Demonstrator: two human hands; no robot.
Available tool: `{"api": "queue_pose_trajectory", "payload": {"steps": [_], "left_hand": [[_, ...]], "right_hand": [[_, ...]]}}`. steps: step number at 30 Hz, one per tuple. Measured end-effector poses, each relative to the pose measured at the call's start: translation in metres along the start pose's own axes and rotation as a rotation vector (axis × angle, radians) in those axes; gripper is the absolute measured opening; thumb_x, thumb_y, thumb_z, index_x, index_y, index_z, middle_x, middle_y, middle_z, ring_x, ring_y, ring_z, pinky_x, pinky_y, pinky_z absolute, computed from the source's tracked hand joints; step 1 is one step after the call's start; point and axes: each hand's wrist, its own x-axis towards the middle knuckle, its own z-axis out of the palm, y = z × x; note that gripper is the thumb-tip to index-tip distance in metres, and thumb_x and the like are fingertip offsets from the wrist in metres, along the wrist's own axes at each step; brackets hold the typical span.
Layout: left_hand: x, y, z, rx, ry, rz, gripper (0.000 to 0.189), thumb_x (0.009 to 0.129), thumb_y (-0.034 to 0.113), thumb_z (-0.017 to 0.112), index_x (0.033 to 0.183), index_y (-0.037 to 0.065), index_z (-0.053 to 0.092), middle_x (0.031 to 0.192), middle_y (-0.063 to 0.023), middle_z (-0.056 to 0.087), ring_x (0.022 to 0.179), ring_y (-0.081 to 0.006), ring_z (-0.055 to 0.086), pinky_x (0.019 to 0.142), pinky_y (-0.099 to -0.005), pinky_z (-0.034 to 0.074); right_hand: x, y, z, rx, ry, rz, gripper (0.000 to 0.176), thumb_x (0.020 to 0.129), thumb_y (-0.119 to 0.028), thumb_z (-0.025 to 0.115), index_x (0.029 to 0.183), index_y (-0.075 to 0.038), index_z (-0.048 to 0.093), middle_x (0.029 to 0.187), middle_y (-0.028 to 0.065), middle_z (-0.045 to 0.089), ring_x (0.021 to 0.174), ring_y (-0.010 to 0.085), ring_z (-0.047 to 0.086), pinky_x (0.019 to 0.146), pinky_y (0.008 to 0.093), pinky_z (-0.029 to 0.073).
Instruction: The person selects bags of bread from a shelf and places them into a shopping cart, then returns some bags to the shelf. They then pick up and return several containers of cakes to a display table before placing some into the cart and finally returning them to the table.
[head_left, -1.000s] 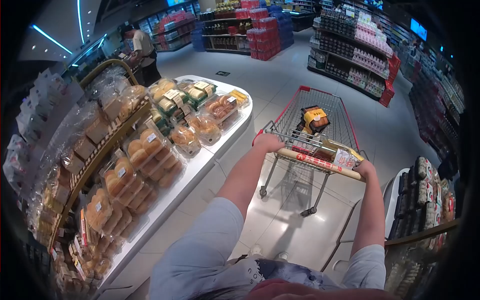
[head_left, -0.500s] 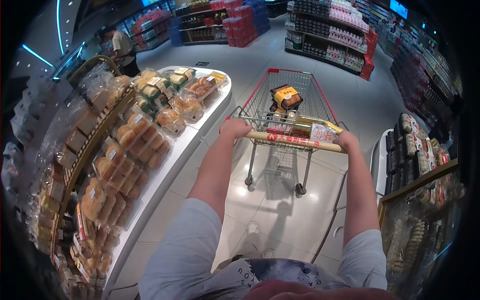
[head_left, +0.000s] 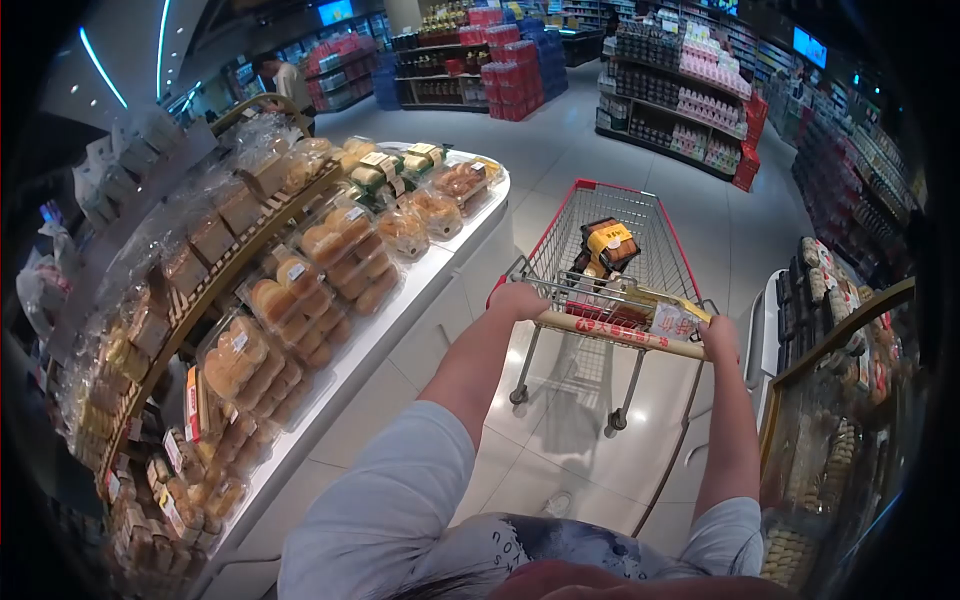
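A wire shopping cart with red trim stands in front of me. My left hand is closed round the left end of its pale handlebar, which bears red lettering. At the bar's right end, my right hand grips it too. Inside the basket lies a dark tray of brown baked goods with a yellow label. Nearer the handle are a yellow-edged package and a white printed sheet, partly hidden by the bar.
To the left, a white-edged display counter carries packaged bread rolls. Another display with black trays stands close on the right. Farther ahead are a bottle shelf and stacked red packs. A person stands at far left.
The cart and both hands now appear lower and further right in view. The left bread counter fills more of the picture. Both hands keep their grip on the handlebar.
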Motion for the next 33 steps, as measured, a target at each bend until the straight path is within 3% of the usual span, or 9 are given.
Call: {"api": "queue_pose_trajectory", "payload": {"steps": [2, 8, 17, 21, 24, 26, 33], "left_hand": [[-0.022, -0.005, 0.005, -0.007, 0.044, 0.037, 0.047, 0.076, 0.043, 0.041, 0.092, 0.007, 0.066, 0.098, -0.0109, 0.064, 0.091, -0.0253, 0.06, 0.079, -0.0367, 0.046], [-0.094, -0.02, 0.019, 0.007, 0.026, 0.077, 0.052, 0.078, 0.05, 0.04, 0.09, 0.006, 0.066, 0.095, -0.0115, 0.064, 0.09, -0.0259, 0.06, 0.078, -0.038, 0.046], [-0.196, -0.043, 0.051, -0.007, 0.073, 0.117, 0.044, 0.076, 0.041, 0.039, 0.097, 0.013, 0.066, 0.099, -0.0111, 0.063, 0.093, -0.0275, 0.058, 0.083, -0.0374, 0.044], [-0.235, -0.046, 0.074, 0.066, 0.128, 0.114, 0.041, 0.076, 0.038, 0.039, 0.087, 0.009, 0.066, 0.089, -0.0166, 0.063, 0.087, -0.0311, 0.059, 0.079, -0.0406, 0.045], [-0.276, -0.044, 0.075, 0.035, 0.11, 0.129, 0.041, 0.076, 0.037, 0.038, 0.082, 0.007, 0.065, 0.087, -0.0178, 0.062, 0.085, -0.0321, 0.059, 0.077, -0.0415, 0.044], [-0.286, -0.063, 0.09, 0.043, 0.106, 0.145, 0.041, 0.076, 0.036, 0.038, 0.081, 0.006, 0.064, 0.084, -0.0179, 0.062, 0.083, -0.0327, 0.059, 0.076, -0.0416, 0.044], [-0.377, -0.047, 0.094, 0.016, 0.065, 0.092, 0.04, 0.076, 0.036, 0.037, 0.078, 0.005, 0.064, 0.078, -0.0172, 0.062, 0.081, -0.0323, 0.059, 0.074, -0.0416, 0.044]], "right_hand": [[-0.032, -0.005, -0.012, -0.072, 0.078, 0.011, 0.032, 0.073, -0.029, 0.057, 0.084, 0.0, 0.064, 0.082, 0.0201, 0.062, 0.078, 0.0345, 0.061, 0.072, 0.0414, 0.048], [-0.128, -0.013, -0.016, -0.067, 0.175, 0.065, 0.033, 0.073, -0.031, 0.052, 0.079, -0.001, 0.064, 0.079, 0.0193, 0.062, 0.077, 0.0348, 0.06, 0.071, 0.0436, 0.047], [-0.248, -0.02, -0.038, -0.083, -0.05, 0.072, 0.031, 0.07, -0.031, 0.056, 0.082, -0.005, 0.067, 0.083, 0.0145, 0.064, 0.079, 0.0283, 0.062, 0.071, 0.0373, 0.049], [-0.298, -0.015, -0.051, -0.042, -0.145, 0.089, 0.029, 0.074, -0.028, 0.055, 0.087, -0.005, 0.066, 0.09, 0.0138, 0.065, 0.084, 0.0251, 0.063, 0.074, 0.0349, 0.049], [-0.331, -0.009, -0.043, -0.002, -0.109, 0.086, 0.031, 0.072, -0.031, 0.055, 0.082, -0.005, 0.067, 0.086, 0.0142, 0.065, 0.082, 0.027, 0.063, 0.073, 0.0363, 0.049], [-0.356, -0.012, -0.045, 0.005, -0.125, 0.099, 0.031, 0.073, -0.031, 0.054, 0.082, -0.005, 0.067, 0.086, 0.0142, 0.065, 0.082, 0.0271, 0.063, 0.074, 0.0361, 0.049], [-0.433, -0.011, -0.058, 0.049, -0.139, 0.119, 0.031, 0.073, -0.029, 0.056, 0.084, -0.003, 0.067, 0.089, 0.0157, 0.064, 0.084, 0.0274, 0.062, 0.076, 0.0361, 0.049]]}}
